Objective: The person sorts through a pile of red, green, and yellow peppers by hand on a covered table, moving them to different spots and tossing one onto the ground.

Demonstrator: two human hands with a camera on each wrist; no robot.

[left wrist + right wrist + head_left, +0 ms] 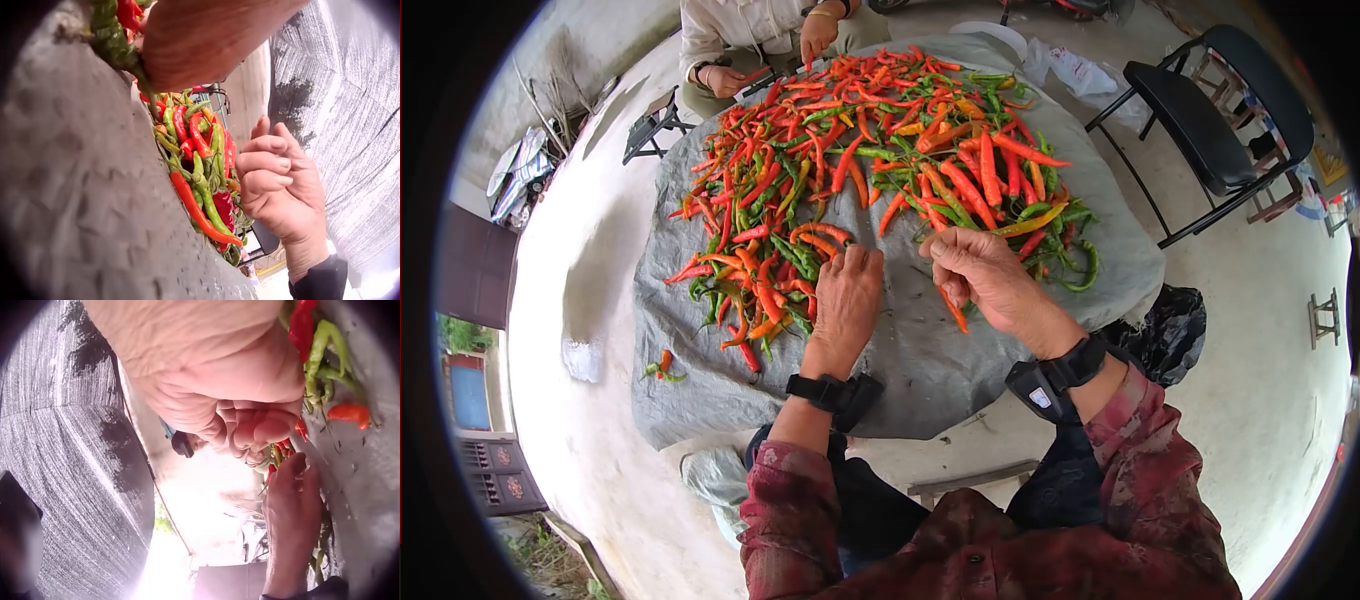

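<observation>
A broad heap of red, orange and green chili peppers (800, 150) covers a grey cloth (890, 370). My left hand (847, 300) reaches down at the near edge of this heap. Its fingers pinch the end of an orange-red chili pepper (818, 232); the fingertips are partly hidden behind the hand. To the right, my right hand (990, 275) is raised over the cloth with its fingers curled, and nothing shows between them in the left wrist view. Below it an orange chili pepper (952, 312) lies on the cloth.
Across the heap, another person's hands (818, 38) are at the far peppers. A black folding chair (1180, 120) stands at the right, a black plastic bag (1170, 335) near the cloth's right edge. A few peppers (665, 368) lie apart at the left.
</observation>
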